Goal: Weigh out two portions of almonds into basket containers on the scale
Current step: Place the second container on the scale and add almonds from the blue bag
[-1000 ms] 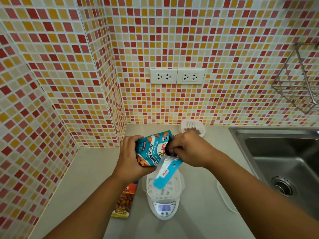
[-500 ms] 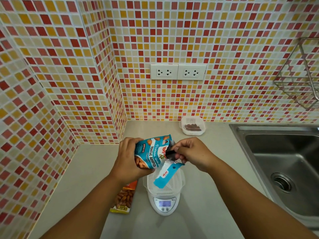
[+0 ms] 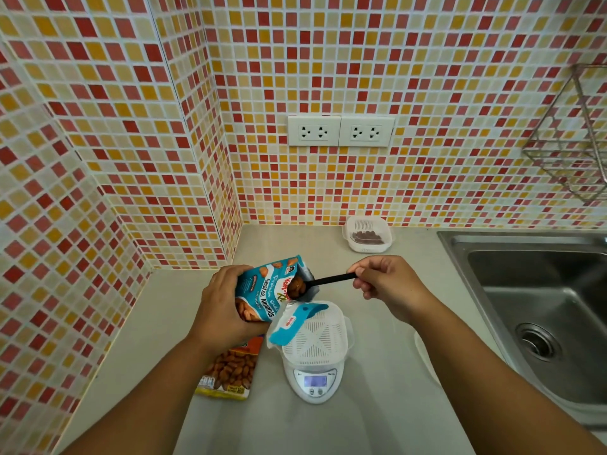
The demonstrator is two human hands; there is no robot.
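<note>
Now the left hand [image 3: 223, 310] is wrapped around the blue almond bag [image 3: 262, 290]; the right hand [image 3: 384, 284] pinches a black spoon [image 3: 328, 280] holding almonds [image 3: 296, 286].

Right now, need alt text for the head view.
A left hand tilts an open teal foil almond bag while a right hand lifts almonds from its mouth on a black plastic spoon, above an empty white slotted basket on a white digital scale. A second white basket holding almonds sits by the tiled wall.
</note>
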